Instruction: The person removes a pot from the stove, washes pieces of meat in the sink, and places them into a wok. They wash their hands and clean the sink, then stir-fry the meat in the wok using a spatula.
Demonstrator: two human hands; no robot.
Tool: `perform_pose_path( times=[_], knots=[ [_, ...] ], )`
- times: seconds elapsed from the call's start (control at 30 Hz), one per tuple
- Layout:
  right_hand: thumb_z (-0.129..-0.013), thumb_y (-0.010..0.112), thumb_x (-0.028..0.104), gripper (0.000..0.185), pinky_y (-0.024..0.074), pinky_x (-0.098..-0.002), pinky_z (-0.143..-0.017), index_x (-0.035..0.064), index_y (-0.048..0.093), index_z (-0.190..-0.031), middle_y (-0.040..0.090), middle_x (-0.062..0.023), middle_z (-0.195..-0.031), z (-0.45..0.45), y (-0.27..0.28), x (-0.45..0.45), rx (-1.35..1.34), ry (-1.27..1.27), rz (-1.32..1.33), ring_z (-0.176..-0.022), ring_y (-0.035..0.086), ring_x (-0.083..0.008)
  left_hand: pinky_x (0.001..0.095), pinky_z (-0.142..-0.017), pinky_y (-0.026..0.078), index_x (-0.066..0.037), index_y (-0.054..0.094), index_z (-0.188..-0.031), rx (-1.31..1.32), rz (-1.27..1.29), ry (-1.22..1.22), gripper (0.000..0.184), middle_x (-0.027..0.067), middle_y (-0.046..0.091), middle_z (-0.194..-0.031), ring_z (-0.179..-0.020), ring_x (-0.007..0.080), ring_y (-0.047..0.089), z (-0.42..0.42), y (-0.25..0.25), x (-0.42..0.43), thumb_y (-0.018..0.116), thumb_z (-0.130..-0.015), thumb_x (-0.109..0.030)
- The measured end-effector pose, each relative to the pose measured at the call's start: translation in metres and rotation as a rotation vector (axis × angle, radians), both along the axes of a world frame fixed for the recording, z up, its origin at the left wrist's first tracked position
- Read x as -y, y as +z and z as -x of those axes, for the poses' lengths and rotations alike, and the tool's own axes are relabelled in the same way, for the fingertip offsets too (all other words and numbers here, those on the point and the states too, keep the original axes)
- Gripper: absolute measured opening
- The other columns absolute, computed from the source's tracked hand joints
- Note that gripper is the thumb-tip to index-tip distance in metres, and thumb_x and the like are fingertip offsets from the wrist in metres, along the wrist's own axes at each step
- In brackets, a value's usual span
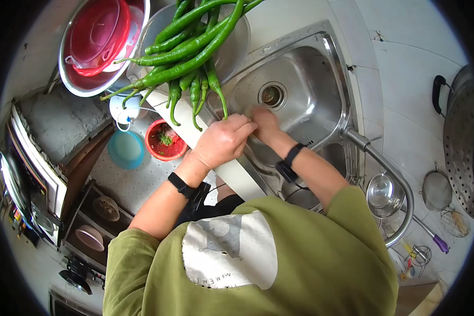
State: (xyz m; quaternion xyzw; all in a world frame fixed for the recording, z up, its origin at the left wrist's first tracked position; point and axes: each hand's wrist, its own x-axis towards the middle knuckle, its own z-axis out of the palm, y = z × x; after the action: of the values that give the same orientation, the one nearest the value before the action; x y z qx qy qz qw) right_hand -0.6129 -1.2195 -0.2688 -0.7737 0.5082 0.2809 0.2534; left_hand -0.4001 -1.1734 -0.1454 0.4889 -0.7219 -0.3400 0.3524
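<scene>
Long green chili peppers (189,60) lie heaped over a mesh colander (238,45), their stems hanging over its near side. My left hand (225,139) is closed at the near edge of the sink, its knuckles up. One pepper's stem tip reaches the back of that hand. Whatever its fingers pinch is hidden. Beside its fingertips is my right hand (265,124), bent downward over the sink's near side. Its fingers are blurred and partly hidden, so I cannot tell what they hold. Both wrists wear black bands.
The steel sink (313,97) has a drain and a curved faucet (389,168) at right. Below the counter edge, a red basin (166,150) with green scraps and a blue-rimmed bowl (126,149) stand on the floor. Nested red bowls (97,37) stand upper left; a strainer (436,189) hangs right.
</scene>
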Motion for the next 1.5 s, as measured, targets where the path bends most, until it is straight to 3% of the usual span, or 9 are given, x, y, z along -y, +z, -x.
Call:
perform_pose_path(
  times=[0.07, 0.27, 0.33, 0.4, 0.57, 0.7, 1.03, 1.43, 1.5],
  knots=[
    [-0.085, 0.07, 0.013, 0.036, 0.0567, -0.0432, -0.093, 0.0038, 0.063, -0.118, 0.064, -0.0212, -0.127, -0.008, -0.009, 0.017, 0.201, 0.217, 0.124, -0.116, 0.065, -0.0346, 0.0416, -0.075, 0.057, -0.002, 0.068, -0.108, -0.008, 0.002, -0.008, 0.037, 0.0126, 0.066, -0.098, -0.087, 0.0323, 0.066, 0.004, 0.001, -0.006, 0.065, -0.072, 0.006],
    [-0.095, 0.061, 0.022, 0.023, 0.0591, -0.0482, -0.077, 0.0056, 0.072, -0.106, 0.073, -0.0203, -0.096, 0.067, -0.031, 0.149, 0.139, 0.08, 0.307, -0.088, 0.072, -0.0406, 0.0418, -0.075, 0.057, -0.003, 0.068, -0.107, 0.024, 0.008, -0.023, 0.035, 0.0125, 0.065, -0.098, -0.087, 0.0332, 0.066, 0.004, 0.0, -0.004, 0.065, -0.073, 0.006],
    [-0.096, 0.059, 0.022, 0.023, 0.06, -0.0473, -0.08, 0.0056, 0.074, -0.101, 0.075, -0.0195, -0.099, 0.087, 0.022, 0.123, -0.144, -0.061, 0.15, -0.093, 0.073, -0.0388, 0.0418, -0.075, 0.057, -0.003, 0.068, -0.107, 0.032, -0.012, -0.029, 0.035, 0.0124, 0.066, -0.098, -0.088, 0.0333, 0.066, 0.004, 0.0, -0.007, 0.065, -0.073, 0.006],
    [-0.093, 0.059, 0.019, 0.023, 0.0599, -0.047, -0.084, 0.005, 0.074, -0.104, 0.075, -0.0182, -0.111, 0.11, -0.008, 0.046, -0.186, 0.019, 0.153, -0.097, 0.074, -0.0354, 0.0418, -0.076, 0.057, -0.003, 0.068, -0.107, 0.037, -0.016, -0.014, 0.035, 0.0123, 0.066, -0.098, -0.088, 0.0334, 0.066, 0.005, 0.001, -0.004, 0.065, -0.073, 0.006],
    [-0.088, 0.067, 0.027, 0.022, 0.06, -0.0438, -0.08, 0.0096, 0.079, -0.096, 0.077, -0.0164, -0.099, -0.014, -0.019, 0.019, 0.065, 0.268, 0.072, -0.094, 0.075, -0.0329, 0.0414, -0.075, 0.057, -0.003, 0.068, -0.106, 0.012, 0.006, -0.009, 0.034, 0.0122, 0.066, -0.097, -0.089, 0.0332, 0.066, 0.005, 0.001, -0.004, 0.065, -0.073, 0.007],
    [-0.087, 0.071, 0.024, 0.025, 0.0569, -0.0496, -0.075, 0.0037, 0.071, -0.102, 0.074, -0.0208, -0.096, -0.027, 0.008, 0.113, 0.209, -0.015, 0.193, -0.091, 0.072, -0.0387, 0.0418, -0.074, 0.057, -0.003, 0.068, -0.106, 0.027, -0.001, -0.024, 0.035, 0.0121, 0.066, -0.097, -0.088, 0.0332, 0.066, 0.006, -0.005, -0.006, 0.065, -0.073, 0.006],
    [-0.086, 0.072, 0.018, 0.027, 0.0563, -0.0496, -0.078, 0.0006, 0.068, -0.106, 0.073, -0.0256, -0.097, 0.03, -0.011, 0.042, 0.022, -0.1, 0.182, -0.093, 0.071, -0.0426, 0.041, -0.073, 0.057, -0.004, 0.069, -0.105, -0.001, 0.016, 0.016, 0.033, 0.0115, 0.066, -0.097, -0.087, 0.0322, 0.066, 0.002, 0.0, -0.007, 0.066, -0.073, 0.004],
    [-0.091, 0.062, 0.03, 0.03, 0.0537, -0.0498, -0.082, 0.0015, 0.068, -0.095, 0.073, -0.0223, -0.088, 0.044, 0.027, 0.07, 0.294, -0.565, 0.197, -0.091, 0.071, -0.0404, 0.04, -0.073, 0.058, -0.003, 0.069, -0.108, 0.039, -0.047, -0.044, 0.037, 0.0105, 0.067, -0.101, -0.088, 0.0301, 0.067, 0.004, 0.001, 0.001, 0.066, -0.071, 0.004],
    [-0.092, 0.06, 0.032, 0.031, 0.0533, -0.0485, -0.082, 0.0028, 0.069, -0.095, 0.074, -0.0209, -0.089, 0.066, 0.031, 0.079, 0.314, -0.926, 0.208, -0.089, 0.071, -0.0404, 0.04, -0.073, 0.058, -0.003, 0.069, -0.107, 0.043, -0.026, -0.044, 0.037, 0.011, 0.067, -0.101, -0.088, 0.0305, 0.067, 0.004, 0.002, 0.001, 0.066, -0.071, 0.003]
  ],
)
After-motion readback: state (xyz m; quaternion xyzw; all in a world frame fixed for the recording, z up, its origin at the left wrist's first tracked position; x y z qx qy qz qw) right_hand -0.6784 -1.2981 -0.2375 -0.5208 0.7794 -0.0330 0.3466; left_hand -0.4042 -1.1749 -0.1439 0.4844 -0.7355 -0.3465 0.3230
